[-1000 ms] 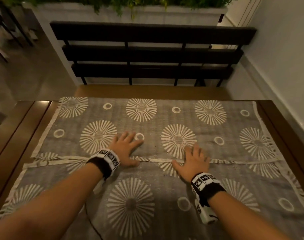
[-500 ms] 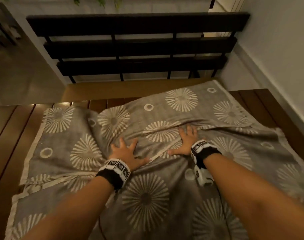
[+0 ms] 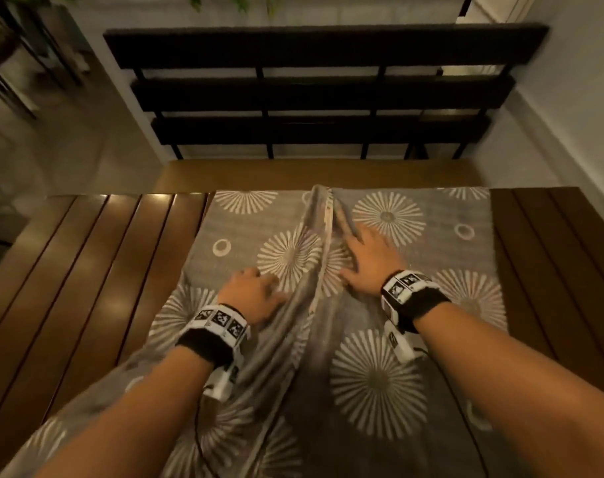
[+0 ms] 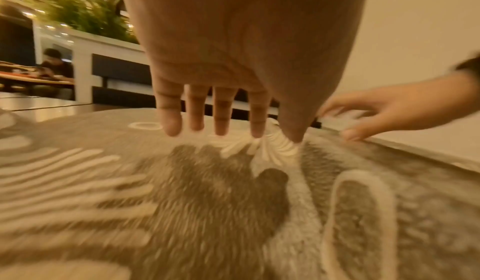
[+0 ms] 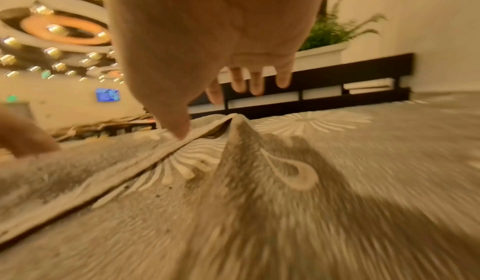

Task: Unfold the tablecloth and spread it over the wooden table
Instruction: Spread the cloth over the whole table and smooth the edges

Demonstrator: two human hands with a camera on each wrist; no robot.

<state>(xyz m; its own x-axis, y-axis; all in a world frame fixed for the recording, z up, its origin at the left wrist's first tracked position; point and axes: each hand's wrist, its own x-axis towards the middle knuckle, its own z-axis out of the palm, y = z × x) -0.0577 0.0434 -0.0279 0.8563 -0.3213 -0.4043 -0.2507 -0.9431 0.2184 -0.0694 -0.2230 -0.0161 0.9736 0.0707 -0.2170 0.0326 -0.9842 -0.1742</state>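
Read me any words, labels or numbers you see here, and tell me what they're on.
No readable text anywhere.
Wristbands: black-and-white marker squares, no letters.
Blue lit sign in the background: too blurred to read.
Tablecloth: only sunburst and ring patterns.

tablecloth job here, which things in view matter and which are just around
Part of the job:
tablecloth
wooden table
left hand
right hand

Just around:
dark slatted bench
planter greenery
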